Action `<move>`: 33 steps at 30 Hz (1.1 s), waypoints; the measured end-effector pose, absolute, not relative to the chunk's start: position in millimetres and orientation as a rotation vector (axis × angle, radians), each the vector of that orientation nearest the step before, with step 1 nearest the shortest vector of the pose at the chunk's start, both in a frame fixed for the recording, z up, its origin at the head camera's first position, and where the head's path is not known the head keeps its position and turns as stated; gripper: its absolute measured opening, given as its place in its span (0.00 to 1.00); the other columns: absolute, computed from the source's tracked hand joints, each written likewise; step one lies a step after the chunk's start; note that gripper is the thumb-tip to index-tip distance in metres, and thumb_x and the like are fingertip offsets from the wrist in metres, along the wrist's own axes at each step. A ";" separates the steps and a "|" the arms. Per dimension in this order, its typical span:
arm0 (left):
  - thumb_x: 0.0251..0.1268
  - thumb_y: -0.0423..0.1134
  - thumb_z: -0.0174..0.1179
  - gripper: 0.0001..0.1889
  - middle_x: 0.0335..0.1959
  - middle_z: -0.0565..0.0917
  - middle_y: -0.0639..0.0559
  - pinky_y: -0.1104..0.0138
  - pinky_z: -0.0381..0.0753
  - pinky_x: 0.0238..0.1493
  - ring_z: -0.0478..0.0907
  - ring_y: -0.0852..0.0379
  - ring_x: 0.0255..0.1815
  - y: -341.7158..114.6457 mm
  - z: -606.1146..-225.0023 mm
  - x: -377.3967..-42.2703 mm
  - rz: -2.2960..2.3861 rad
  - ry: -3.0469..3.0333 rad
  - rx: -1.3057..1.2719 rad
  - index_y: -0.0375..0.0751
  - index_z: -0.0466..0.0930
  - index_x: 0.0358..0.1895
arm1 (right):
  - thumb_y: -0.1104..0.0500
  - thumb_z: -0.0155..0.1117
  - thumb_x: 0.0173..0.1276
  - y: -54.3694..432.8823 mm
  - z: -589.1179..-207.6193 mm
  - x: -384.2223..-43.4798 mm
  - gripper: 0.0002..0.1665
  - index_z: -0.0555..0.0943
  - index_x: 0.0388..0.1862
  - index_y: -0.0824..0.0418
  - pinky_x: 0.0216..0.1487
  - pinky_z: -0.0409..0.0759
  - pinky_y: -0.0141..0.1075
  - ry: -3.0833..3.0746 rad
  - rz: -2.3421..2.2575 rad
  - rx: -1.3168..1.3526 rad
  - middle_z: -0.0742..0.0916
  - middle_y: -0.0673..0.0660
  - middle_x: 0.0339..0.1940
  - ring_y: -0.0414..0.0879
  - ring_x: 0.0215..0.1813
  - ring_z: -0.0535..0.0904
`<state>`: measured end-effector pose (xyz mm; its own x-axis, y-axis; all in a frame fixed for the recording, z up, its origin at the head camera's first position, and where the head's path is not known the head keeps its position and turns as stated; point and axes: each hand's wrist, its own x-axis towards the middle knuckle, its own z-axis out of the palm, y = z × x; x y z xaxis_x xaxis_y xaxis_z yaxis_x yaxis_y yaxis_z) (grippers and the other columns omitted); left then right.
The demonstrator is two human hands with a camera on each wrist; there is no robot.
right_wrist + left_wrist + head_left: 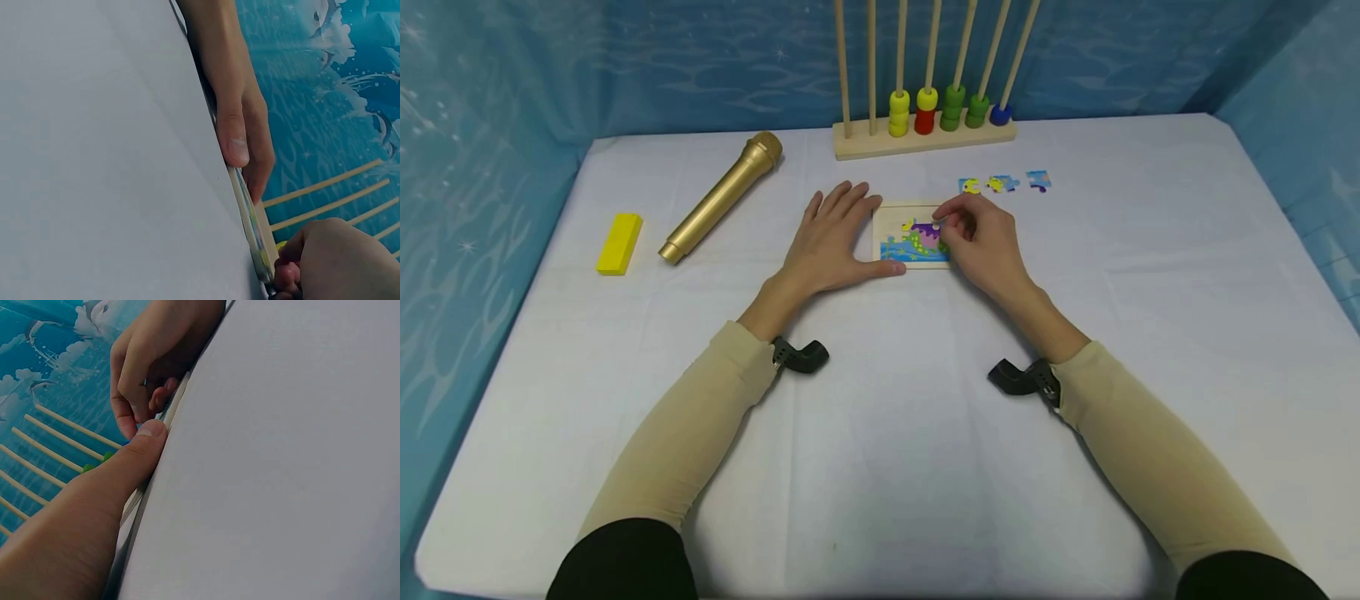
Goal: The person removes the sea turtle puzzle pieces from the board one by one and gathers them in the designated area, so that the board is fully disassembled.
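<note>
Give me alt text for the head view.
A person's left hand touches the left side of a framed jigsaw; the right hand partly covers its right. On the white table beyond are three loose pieces and an abacus; further left, a gold microphone and yellow block.

Abacus rods (933,42) — cut off above (head view); puzzle board (904,252) partly hidden by the right hand (992,246).

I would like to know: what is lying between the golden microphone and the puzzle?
The left hand, at the edge of the puzzle; between hand and golden microphone, only bare white tablecloth. The head view shows this.
</note>
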<state>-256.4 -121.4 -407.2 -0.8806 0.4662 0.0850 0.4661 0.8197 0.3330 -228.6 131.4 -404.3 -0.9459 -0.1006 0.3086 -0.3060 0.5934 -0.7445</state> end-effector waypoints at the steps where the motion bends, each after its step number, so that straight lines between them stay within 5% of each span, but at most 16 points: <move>1: 0.52 0.82 0.62 0.59 0.88 0.54 0.52 0.47 0.34 0.87 0.40 0.50 0.90 -121.9 -407.3 -256.4 0.549 2.997 0.769 0.54 0.58 0.84 | 0.66 0.57 0.73 128.8 -404.1 -228.5 0.12 0.85 0.50 0.65 0.38 0.66 0.30 -2.598 1.276 0.335 0.81 0.58 0.37 0.46 0.37 0.72; 20: 0.54 0.82 0.61 0.58 0.88 0.54 0.51 0.46 0.34 0.87 0.40 0.50 0.90 -120.6 -407.1 -255.8 0.535 3.004 0.763 0.54 0.58 0.84 | 0.62 0.65 0.69 114.4 -392.5 -233.8 0.13 0.82 0.49 0.67 0.56 0.63 0.48 -2.835 1.145 0.370 0.78 0.60 0.37 0.54 0.42 0.72; 33: 0.54 0.81 0.63 0.58 0.87 0.55 0.51 0.45 0.35 0.87 0.41 0.49 0.89 -120.2 -407.1 -255.7 0.542 3.005 0.771 0.53 0.59 0.83 | 0.46 0.76 0.69 114.5 -395.2 -231.4 0.29 0.80 0.53 0.67 0.48 0.66 0.43 -2.854 1.072 0.397 0.76 0.60 0.41 0.53 0.45 0.72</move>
